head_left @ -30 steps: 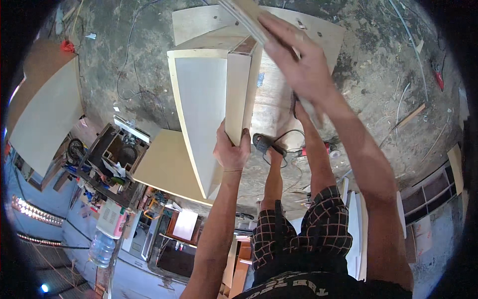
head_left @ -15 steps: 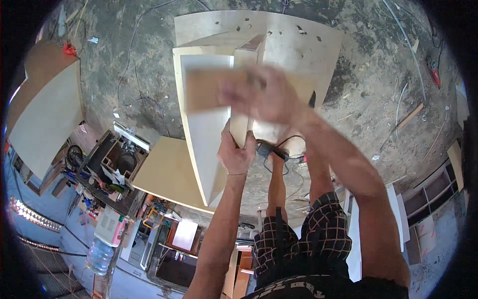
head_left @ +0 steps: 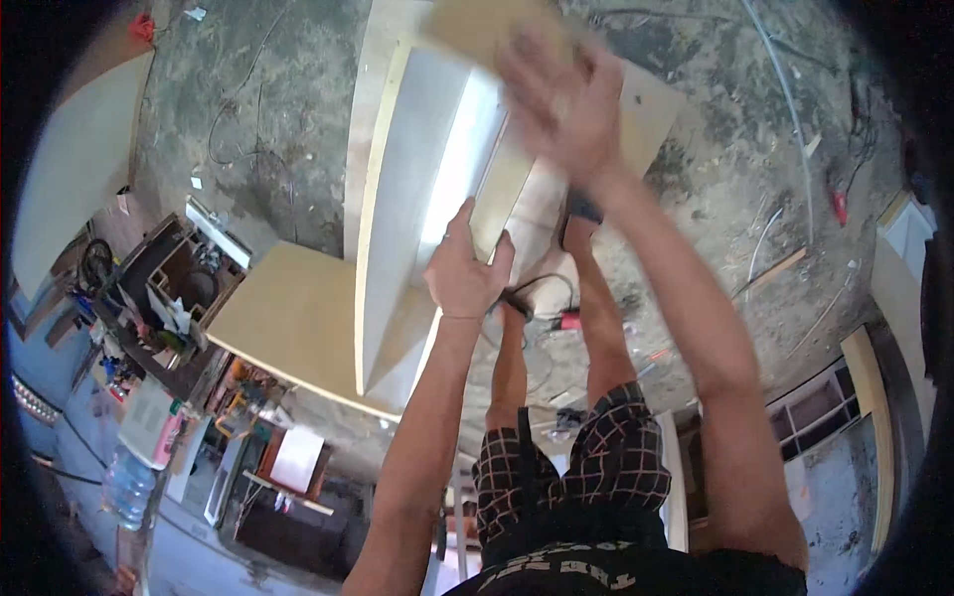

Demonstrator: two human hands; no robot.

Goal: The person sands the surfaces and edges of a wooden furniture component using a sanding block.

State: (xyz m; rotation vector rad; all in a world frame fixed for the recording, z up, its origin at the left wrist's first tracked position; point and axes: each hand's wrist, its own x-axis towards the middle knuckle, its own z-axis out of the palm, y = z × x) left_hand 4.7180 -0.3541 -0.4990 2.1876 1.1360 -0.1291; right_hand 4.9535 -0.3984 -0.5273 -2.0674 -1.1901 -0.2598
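Now, floor [head_left: 248,189]: stained grey concrete, scraps [head_left: 196,184] strewn
Pale box [head_left: 409,164]: along the left edge of a light sheet [head_left: 646,119]
Left hand [head_left: 467,273]: grip clasped over the box's narrow edge
Right hand [head_left: 571,109]: blurred against a tan board [head_left: 482,32], grip I can't tell
Open crate [head_left: 159,292]: on the surface [head_left: 191,360], round dark thing [head_left: 202,288] inside

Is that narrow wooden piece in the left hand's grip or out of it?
In: the narrow wooden piece sits between the fingers and thumb of the left hand. How tightly it squeezes, I cannot tell.
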